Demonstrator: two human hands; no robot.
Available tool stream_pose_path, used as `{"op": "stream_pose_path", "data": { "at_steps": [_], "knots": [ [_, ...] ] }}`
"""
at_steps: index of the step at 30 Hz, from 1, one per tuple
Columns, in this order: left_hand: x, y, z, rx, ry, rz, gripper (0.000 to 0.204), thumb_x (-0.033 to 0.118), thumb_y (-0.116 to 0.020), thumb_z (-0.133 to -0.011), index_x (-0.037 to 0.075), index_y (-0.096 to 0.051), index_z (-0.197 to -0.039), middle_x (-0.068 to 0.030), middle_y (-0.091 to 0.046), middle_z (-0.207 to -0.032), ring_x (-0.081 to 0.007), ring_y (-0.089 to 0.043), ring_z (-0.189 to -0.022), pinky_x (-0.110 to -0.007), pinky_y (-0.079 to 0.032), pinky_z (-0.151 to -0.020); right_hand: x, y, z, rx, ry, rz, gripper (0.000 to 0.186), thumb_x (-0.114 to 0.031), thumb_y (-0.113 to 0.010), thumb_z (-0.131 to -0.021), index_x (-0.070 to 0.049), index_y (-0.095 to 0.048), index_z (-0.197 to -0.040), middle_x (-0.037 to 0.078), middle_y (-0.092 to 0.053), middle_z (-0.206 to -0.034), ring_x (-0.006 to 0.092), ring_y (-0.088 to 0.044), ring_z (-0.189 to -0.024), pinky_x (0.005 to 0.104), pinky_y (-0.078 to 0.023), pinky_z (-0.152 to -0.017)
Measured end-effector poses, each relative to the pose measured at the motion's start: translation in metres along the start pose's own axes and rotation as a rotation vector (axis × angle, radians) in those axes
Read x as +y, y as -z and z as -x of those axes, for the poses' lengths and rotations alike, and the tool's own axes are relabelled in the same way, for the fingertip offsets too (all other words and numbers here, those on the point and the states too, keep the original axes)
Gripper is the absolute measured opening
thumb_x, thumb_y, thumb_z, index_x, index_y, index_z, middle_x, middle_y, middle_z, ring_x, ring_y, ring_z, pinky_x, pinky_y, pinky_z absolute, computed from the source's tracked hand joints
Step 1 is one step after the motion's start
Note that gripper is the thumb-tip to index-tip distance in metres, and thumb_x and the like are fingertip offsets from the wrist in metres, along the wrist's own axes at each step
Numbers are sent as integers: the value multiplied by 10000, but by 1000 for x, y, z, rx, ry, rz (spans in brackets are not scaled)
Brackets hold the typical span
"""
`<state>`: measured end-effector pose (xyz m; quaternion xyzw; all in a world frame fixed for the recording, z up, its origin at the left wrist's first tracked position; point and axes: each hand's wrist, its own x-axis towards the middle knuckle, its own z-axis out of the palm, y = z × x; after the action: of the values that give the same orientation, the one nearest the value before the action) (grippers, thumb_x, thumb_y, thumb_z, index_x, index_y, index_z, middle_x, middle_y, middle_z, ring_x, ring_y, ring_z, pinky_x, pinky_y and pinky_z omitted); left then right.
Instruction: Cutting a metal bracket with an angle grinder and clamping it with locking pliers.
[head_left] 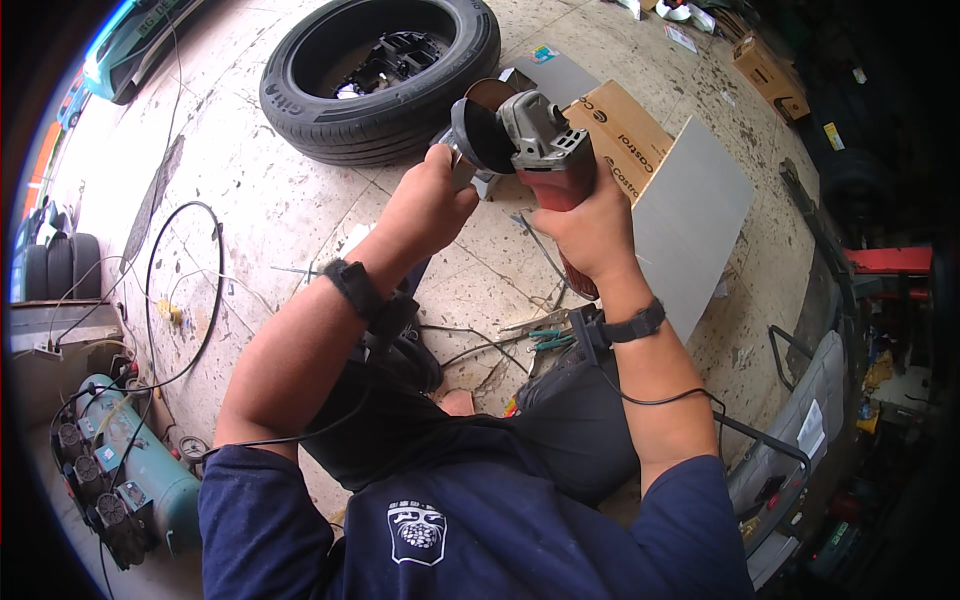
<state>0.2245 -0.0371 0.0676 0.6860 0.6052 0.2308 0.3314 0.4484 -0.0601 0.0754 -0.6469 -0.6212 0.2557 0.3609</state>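
My right hand (592,222) is wrapped round the red and grey body of an angle grinder (556,150), held out in front of me. Its dark disc guard (480,135) and brownish disc (490,95) point to the left. My left hand (428,205) is closed on a grey metal piece (462,174) right beside the guard; most of that piece is hidden by the fingers and the tool. Just beyond lies a black tyre (375,135) on its side on the floor, with dark parts (395,58) inside its ring.
Flattened cardboard (622,130) and a grey panel (690,215) lie to the right. Green-handled pliers (550,340) and cables are near my knees. A black hose loop (150,300) and a green air compressor (150,470) stand left; a metal-framed seat (800,430) is right.
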Motion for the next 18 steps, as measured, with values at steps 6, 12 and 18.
{"op": "stream_pose_path", "data": {
  "at_steps": [6,12,18],
  "knots": [
    [-3,-2,0,20,-24,46,338,179,-666,-938,-35,-533,-1163,-287,-703,-1031,-449,-698,-1015,-489,-536,-888,-3,-3,-1,0,16,-5,578,-224,-840,-677,-77,-634,-1197,184,-768,-1072,390,-741,-1027,455,-582,-913],
    [-1,-3,1,-5,-15,61,350,159,-659,-934,-37,-545,-1201,-254,-711,-1020,-388,-715,-990,-462,-546,-877,-4,-2,-1,9,37,-7,575,-228,-850,-684,-67,-630,-1191,186,-768,-1068,391,-741,-1024,456,-583,-914],
    [-4,-1,-2,9,-53,83,344,145,-653,-933,-33,-553,-1210,-221,-709,-977,-316,-726,-890,-433,-564,-804,-1,-3,-2,5,52,-8,580,-234,-854,-691,-60,-628,-1195,186,-768,-1072,390,-742,-1025,454,-586,-913]
  ]
}}
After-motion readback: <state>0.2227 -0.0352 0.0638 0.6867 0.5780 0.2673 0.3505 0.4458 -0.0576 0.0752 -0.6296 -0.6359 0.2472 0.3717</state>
